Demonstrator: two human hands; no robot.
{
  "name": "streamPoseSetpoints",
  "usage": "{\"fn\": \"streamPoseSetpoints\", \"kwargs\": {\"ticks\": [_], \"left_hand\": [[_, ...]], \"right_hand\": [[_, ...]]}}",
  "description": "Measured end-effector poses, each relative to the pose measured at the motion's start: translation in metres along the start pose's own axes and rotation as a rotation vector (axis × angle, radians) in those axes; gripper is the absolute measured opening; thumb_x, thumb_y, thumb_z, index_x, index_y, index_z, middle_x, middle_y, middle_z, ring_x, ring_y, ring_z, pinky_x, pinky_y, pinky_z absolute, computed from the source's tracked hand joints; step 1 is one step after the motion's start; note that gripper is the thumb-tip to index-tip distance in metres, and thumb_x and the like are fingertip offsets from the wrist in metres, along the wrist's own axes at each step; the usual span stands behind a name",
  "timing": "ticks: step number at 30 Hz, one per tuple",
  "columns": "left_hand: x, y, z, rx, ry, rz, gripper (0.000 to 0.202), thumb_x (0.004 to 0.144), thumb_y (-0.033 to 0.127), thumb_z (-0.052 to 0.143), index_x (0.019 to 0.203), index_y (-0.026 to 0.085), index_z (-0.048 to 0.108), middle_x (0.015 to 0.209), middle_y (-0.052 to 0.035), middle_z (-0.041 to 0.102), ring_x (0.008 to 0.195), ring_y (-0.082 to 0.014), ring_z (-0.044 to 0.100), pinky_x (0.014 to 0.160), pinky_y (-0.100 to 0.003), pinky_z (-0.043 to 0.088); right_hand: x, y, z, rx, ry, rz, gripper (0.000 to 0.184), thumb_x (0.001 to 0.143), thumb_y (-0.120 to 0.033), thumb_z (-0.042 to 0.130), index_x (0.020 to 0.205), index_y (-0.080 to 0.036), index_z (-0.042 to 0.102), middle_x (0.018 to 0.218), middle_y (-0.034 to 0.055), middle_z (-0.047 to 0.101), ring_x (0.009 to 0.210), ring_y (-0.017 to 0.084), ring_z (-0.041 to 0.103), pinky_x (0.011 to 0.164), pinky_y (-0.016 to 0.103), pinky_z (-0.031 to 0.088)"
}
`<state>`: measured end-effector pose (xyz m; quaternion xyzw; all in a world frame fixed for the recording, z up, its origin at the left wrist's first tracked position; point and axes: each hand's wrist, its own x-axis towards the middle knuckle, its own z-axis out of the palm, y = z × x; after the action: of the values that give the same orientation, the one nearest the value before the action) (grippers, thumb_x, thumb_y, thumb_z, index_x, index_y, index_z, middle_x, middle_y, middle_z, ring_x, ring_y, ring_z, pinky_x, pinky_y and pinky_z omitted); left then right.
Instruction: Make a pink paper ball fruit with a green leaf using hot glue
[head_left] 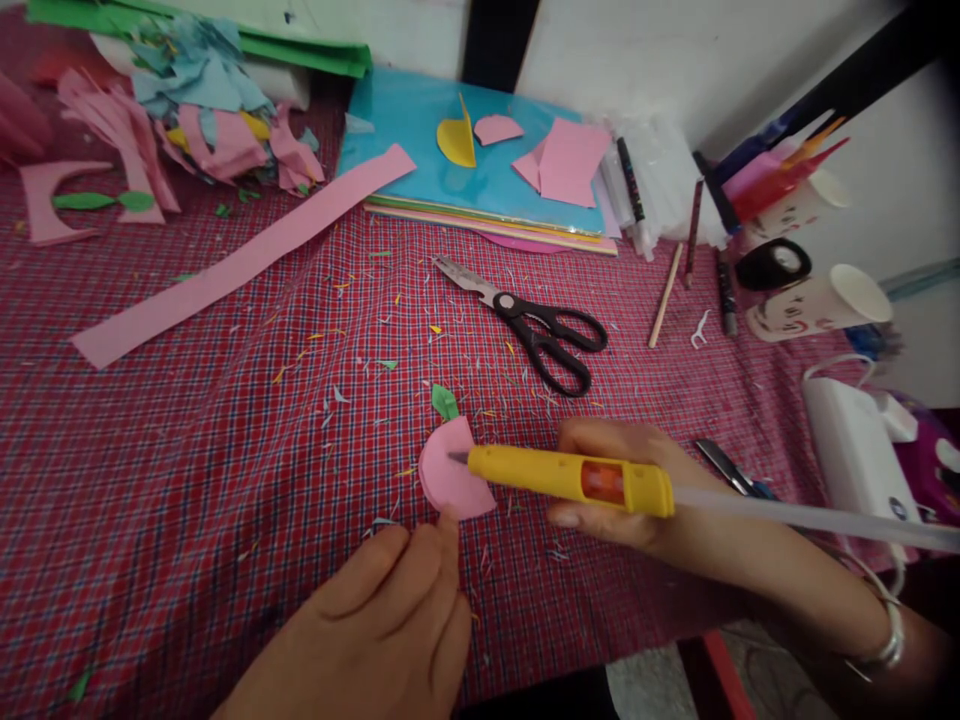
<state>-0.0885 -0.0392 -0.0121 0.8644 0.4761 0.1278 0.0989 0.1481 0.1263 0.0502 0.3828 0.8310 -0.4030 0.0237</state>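
My right hand (622, 480) is wrapped round a yellow hot glue gun (555, 472) with a clear glue stick (795, 512) running out of its back. The gun's metal nozzle points left, over a rounded pink paper cutout (446, 480) with one cut edge. Beneath the cutout's lower edge, my left hand (397, 610) has its fingers drawn together, one fingertip pressing the paper. A small green paper leaf (444, 402) lies at the top of the cutout. Whether the nozzle touches the paper, I cannot tell.
Black-handled scissors (517, 310) lie beyond the cutout. A long pink strip (247, 265) and paper scraps (217, 130) are at left. Blue sheets (405, 120) are at the back. Paper cups (817, 300), a knife (724, 465) and a white power strip (859, 450) are at right.
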Motion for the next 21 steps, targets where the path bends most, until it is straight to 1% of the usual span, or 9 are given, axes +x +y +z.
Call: {"fn": "streamPoseSetpoints", "kwargs": {"ticks": [5, 9, 10, 12, 14, 16, 18, 21], "left_hand": [[0.002, 0.000, -0.002, 0.005, -0.017, -0.001, 0.020, 0.089, 0.030, 0.054, 0.100, 0.025, 0.069, 0.126, -0.0040, 0.065, 0.117, -0.0247, 0.051, 0.106, -0.045, 0.030], [0.000, 0.000, -0.003, -0.004, -0.027, -0.004, 0.021, 0.089, 0.031, 0.054, 0.101, 0.025, 0.069, 0.126, -0.0043, 0.064, 0.118, -0.0250, 0.051, 0.105, -0.045, 0.030], [-0.001, 0.000, -0.003, -0.007, -0.030, -0.001, 0.021, 0.089, 0.032, 0.054, 0.101, 0.025, 0.069, 0.127, -0.0043, 0.064, 0.118, -0.0250, 0.051, 0.105, -0.045, 0.030], [-0.001, 0.000, -0.003, -0.008, -0.029, 0.002, 0.020, 0.088, 0.032, 0.054, 0.100, 0.026, 0.069, 0.127, -0.0041, 0.064, 0.118, -0.0248, 0.050, 0.106, -0.045, 0.029], [-0.001, 0.000, -0.003, -0.003, -0.030, 0.002, 0.020, 0.089, 0.031, 0.054, 0.100, 0.025, 0.069, 0.128, -0.0040, 0.063, 0.119, -0.0246, 0.050, 0.106, -0.045, 0.029], [0.000, 0.000, -0.003, 0.003, -0.032, -0.002, 0.020, 0.089, 0.031, 0.054, 0.100, 0.025, 0.069, 0.128, -0.0043, 0.063, 0.119, -0.0244, 0.050, 0.106, -0.045, 0.029], [0.001, 0.000, -0.004, 0.002, -0.030, -0.001, 0.020, 0.089, 0.031, 0.053, 0.100, 0.024, 0.069, 0.128, -0.0046, 0.063, 0.119, -0.0242, 0.050, 0.107, -0.045, 0.029], [0.001, -0.001, -0.004, -0.008, -0.029, 0.016, 0.021, 0.090, 0.030, 0.052, 0.101, 0.024, 0.068, 0.128, -0.0048, 0.062, 0.120, -0.0239, 0.049, 0.107, -0.046, 0.028]], "right_hand": [[0.002, 0.000, 0.003, -0.020, 0.005, -0.003, 0.044, 0.082, -0.060, 0.062, 0.072, -0.019, 0.050, 0.062, -0.0059, 0.048, 0.051, 0.008, 0.042, 0.047, 0.022, 0.026], [0.003, -0.002, 0.004, -0.011, 0.028, -0.019, 0.043, 0.082, -0.057, 0.063, 0.070, -0.019, 0.049, 0.061, -0.0054, 0.048, 0.051, 0.008, 0.043, 0.046, 0.022, 0.027], [0.004, -0.003, 0.004, 0.013, 0.042, -0.008, 0.041, 0.082, -0.056, 0.064, 0.070, -0.019, 0.049, 0.061, -0.0050, 0.048, 0.051, 0.009, 0.044, 0.046, 0.023, 0.029], [0.006, -0.003, 0.004, 0.129, 0.052, 0.019, 0.036, 0.083, -0.053, 0.062, 0.074, -0.019, 0.054, 0.064, -0.0033, 0.053, 0.054, 0.011, 0.049, 0.048, 0.023, 0.035], [0.009, -0.002, 0.003, 0.300, 0.003, 0.019, 0.033, 0.087, -0.051, 0.058, 0.084, -0.019, 0.059, 0.070, -0.0016, 0.058, 0.062, 0.013, 0.054, 0.053, 0.024, 0.042], [0.014, -0.001, -0.001, 0.425, -0.080, 0.017, 0.033, 0.089, -0.052, 0.055, 0.091, -0.019, 0.062, 0.069, -0.0019, 0.058, 0.064, 0.012, 0.055, 0.054, 0.023, 0.044], [0.020, 0.001, -0.006, 0.477, -0.145, 0.065, 0.037, 0.088, -0.054, 0.055, 0.089, -0.018, 0.062, 0.061, -0.0042, 0.052, 0.055, 0.010, 0.050, 0.047, 0.020, 0.041], [0.029, 0.002, -0.015, 0.526, -0.205, 0.253, 0.044, 0.083, -0.060, 0.058, 0.077, -0.017, 0.058, 0.055, -0.0061, 0.047, 0.043, 0.006, 0.042, 0.037, 0.017, 0.034]]}}
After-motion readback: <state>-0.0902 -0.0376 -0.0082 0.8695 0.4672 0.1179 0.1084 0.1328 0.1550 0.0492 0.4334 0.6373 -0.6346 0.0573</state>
